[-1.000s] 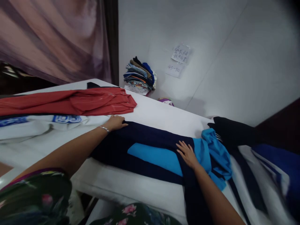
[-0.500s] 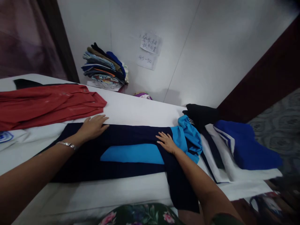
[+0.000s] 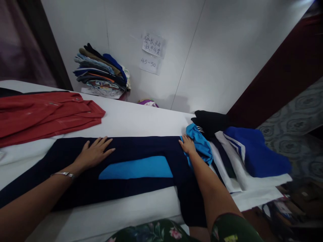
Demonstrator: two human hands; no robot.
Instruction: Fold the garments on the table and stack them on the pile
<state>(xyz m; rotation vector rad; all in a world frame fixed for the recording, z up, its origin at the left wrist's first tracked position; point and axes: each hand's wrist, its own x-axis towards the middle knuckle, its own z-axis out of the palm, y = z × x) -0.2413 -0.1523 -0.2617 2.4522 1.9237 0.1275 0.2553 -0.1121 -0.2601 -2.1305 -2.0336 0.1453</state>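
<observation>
A navy garment point(image 3: 141, 143) with a bright blue panel point(image 3: 137, 168) lies spread across the white table point(image 3: 141, 117). My left hand point(image 3: 93, 153) rests palm down on its navy cloth, fingers spread. At the garment's right end, my right hand point(image 3: 188, 144) lies over the border between the navy cloth and a crumpled bright blue part point(image 3: 202, 144). Its fingers look stretched out on the fabric. One navy sleeve or leg point(image 3: 191, 205) hangs toward me, partly hidden by my right forearm.
A red garment point(image 3: 50, 114) lies at the left. To the right are folded royal blue cloth point(image 3: 264, 154), black cloth point(image 3: 212, 121) and white cloth point(image 3: 262, 196). A stack of folded clothes point(image 3: 101, 70) stands against the wall, near paper notes point(image 3: 152, 50).
My right hand has moved up and right from the navy cloth to the bright blue part. My left hand stays flat on the navy cloth, slightly lower. The view has shifted right.
</observation>
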